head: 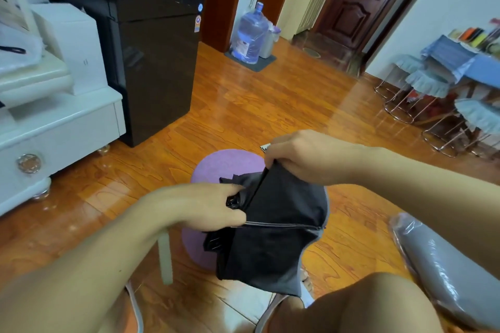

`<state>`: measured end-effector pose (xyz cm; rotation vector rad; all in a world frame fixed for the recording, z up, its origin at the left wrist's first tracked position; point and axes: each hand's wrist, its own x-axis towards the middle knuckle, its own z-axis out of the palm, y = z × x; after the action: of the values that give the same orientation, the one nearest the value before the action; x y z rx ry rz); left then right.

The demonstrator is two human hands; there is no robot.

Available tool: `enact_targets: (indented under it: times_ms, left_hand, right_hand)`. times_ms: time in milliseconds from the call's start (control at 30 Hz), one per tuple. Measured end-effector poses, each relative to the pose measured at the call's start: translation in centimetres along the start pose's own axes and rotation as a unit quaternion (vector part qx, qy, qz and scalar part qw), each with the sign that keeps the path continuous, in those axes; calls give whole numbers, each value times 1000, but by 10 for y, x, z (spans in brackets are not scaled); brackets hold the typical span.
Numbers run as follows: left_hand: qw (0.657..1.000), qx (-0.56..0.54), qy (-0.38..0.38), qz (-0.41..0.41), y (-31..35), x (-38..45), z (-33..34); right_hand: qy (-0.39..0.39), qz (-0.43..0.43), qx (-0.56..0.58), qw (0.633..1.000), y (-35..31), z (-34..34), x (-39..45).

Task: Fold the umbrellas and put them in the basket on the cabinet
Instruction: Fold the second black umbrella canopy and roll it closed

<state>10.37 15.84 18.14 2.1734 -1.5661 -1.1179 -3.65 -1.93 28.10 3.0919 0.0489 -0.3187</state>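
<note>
While our knees fill the near edge of the view, we see a black umbrella [273, 235] held between both hands just above a purple stool [224, 163]. Our left hand [200, 207] has its fingers curled round the umbrella's glossy black end and a metal rib, clenched on it. Our right hand [303, 155] pinches a fold of the black fabric at its upper edge and lifts it, so the cloth hangs loose and crumpled down toward our legs. At the near right a grey cushion in clear plastic [443, 270] lies on the wooden floor [270, 105]. To the left stands a white cabinet [56, 127], with a white box [73, 46] on it. Beside it, farther back, rises a dark glossy refrigerator [151, 43]. Farther still, a large water bottle [251, 32] sits on a mat by the doorway, and stools with frilled covers [427, 81] stand at the far right.
</note>
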Motion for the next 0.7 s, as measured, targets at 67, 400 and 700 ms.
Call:
enact_targets:
  times_ms: [67, 400, 700]
  left_hand:
    - [999, 30, -4, 13, 8, -7, 2]
    - [966, 202, 116, 112, 25, -21, 27]
    - [984, 125, 97, 76, -4, 10, 29]
  right_hand:
    - [2, 58, 46, 997, 7, 5, 7]
    - [-67, 117, 116, 984, 20, 54, 24]
    - [-110, 122, 61, 984, 30, 80, 55]
